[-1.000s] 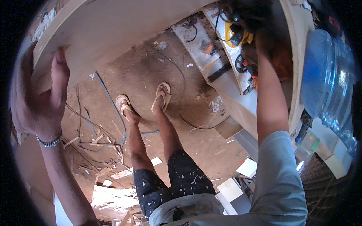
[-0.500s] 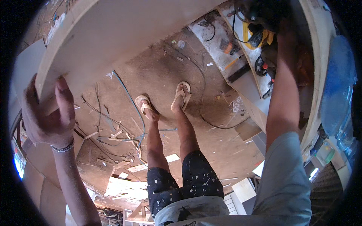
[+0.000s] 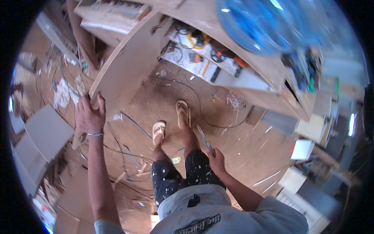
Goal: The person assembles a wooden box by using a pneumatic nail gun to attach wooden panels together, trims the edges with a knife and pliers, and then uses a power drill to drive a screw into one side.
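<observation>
My left hand (image 3: 90, 114) grips the lower corner of a hinged wooden door (image 3: 130, 58), its fingers over the edge and thumb on the inner face. The door stands swung out from a wooden cabinet (image 3: 253, 64). Low in front of my thigh, my right hand (image 3: 216, 160) is closed around a slim metal tool (image 3: 204, 136) with a narrow pointed end. Blur hides its exact kind. Inside the cabinet, on its white boards, lie a yellow-and-black tool (image 3: 196, 39), a black wheel with a red knob (image 3: 217, 55) and an orange strip (image 3: 205, 68).
Large blue water bottles (image 3: 265, 27) stand on the cabinet top. Cables (image 3: 202, 111) and wood scraps (image 3: 144, 169) litter the dirt floor around my sandalled feet. Grey panels (image 3: 48, 130) lean at the left. Boards and boxes (image 3: 302, 150) are stacked at the right.
My right hand has come out of the cabinet and down toward my thigh, now with the slim metal tool. My left hand stays on the door edge. The head view has shifted.
</observation>
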`<state>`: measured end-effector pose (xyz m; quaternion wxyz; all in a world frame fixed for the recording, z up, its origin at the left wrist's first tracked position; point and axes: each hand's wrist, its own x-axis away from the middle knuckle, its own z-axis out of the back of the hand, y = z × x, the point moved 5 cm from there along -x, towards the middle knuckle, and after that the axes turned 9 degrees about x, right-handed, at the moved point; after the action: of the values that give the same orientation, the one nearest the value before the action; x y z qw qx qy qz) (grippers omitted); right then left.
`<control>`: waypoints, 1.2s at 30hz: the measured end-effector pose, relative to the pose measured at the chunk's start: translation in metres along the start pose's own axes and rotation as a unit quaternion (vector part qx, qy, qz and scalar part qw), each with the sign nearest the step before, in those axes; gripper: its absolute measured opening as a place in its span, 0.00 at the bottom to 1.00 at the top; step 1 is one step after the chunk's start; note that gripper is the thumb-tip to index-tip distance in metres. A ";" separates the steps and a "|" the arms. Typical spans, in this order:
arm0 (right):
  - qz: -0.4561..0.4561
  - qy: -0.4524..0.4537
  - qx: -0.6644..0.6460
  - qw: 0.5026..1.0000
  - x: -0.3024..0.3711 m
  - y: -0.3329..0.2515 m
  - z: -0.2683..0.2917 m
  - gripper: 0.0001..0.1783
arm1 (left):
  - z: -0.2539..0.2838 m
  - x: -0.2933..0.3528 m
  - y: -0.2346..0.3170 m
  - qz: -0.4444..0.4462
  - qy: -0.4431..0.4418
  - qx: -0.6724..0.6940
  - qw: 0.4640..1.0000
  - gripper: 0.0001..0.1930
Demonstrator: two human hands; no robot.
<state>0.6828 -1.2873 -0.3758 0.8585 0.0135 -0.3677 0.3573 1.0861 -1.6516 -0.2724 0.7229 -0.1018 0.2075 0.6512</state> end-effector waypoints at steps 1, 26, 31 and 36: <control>-0.005 0.010 -0.031 0.999 0.028 0.011 0.009 0.20 | 0.002 0.001 0.000 0.015 -0.010 -0.004 1.000 0.19; -0.192 0.299 -0.787 0.504 0.574 0.548 -0.225 0.23 | 0.181 0.666 0.677 -0.532 -0.717 0.170 0.416 0.35; -0.160 0.439 -0.818 0.336 0.673 0.672 -0.086 0.23 | 0.427 0.972 0.758 -0.465 -0.848 0.189 0.169 0.36; -0.230 0.470 -0.695 0.492 0.700 0.808 -0.046 0.27 | 0.546 1.115 0.847 -0.452 -0.867 0.180 0.107 0.22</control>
<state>0.5398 -0.2505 -0.1542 0.6871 -0.6740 -0.0224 -0.2705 0.4173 -0.3102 -0.1627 0.5698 0.5900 -0.5336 -0.2062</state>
